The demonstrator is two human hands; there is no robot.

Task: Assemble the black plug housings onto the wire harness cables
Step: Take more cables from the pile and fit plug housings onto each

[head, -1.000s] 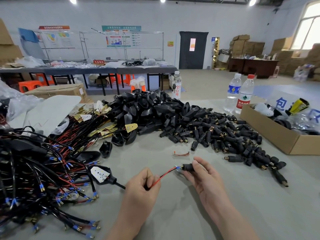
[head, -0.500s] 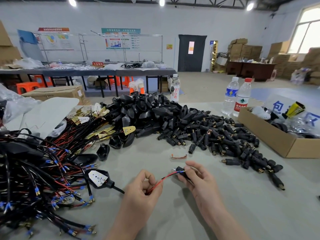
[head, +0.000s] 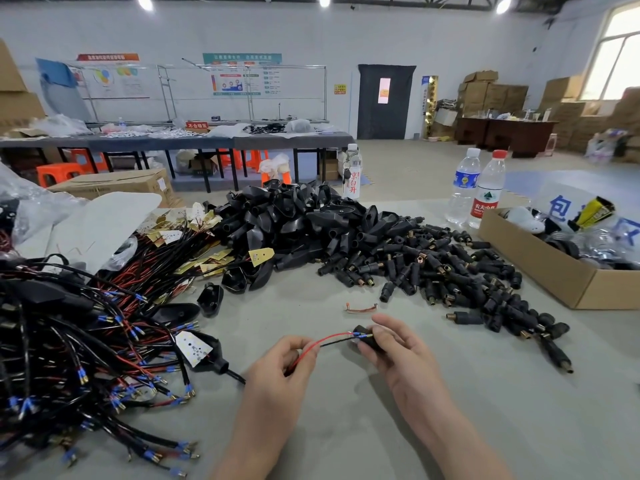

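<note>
Grey desk (head: 346,438), matt, carrying all the stock. Entries run from large to small.

1. Harness tangle (head: 69,341), left edge. Black and red cables, most ending in bare blue-sleeved ends (head: 82,375) with no plug on them. I judge this to be the bulk of the work left.
2. Heap of black shells (head: 294,223), far middle, with yellow boards (head: 261,255) mixed in at its left.
3. Heap of black plug housings (head: 433,268), spilling from the middle toward the right edge. All loose, and a great many to fit.
4. Cardboard box (head: 540,271), right edge, holding bagged oddments. Not needed for this step, I think.
5. Two water bottles (head: 464,185), far right, upright, well apart from my hands.
6. My right hand (head: 405,355), near edge. Fingers curled round one plug housing (head: 367,339).
7. My left hand (head: 277,368), just beside the right. Fingers pinch the red-and-black cable (head: 329,341), whose blue terminals (head: 360,336) sit at the housing's mouth. I cannot tell whether they are seated inside, so I judge this fitting in progress, not finished.
8. Shell with a white board (head: 197,348), near my left hand, apparently on the far end of the same cable.
9. Copper wire scrap (head: 360,309), just beyond my right hand, touching nothing.

In the way: nothing lies between my two hands. The tangle is near my left wrist and could snag the trailing cable.
</note>
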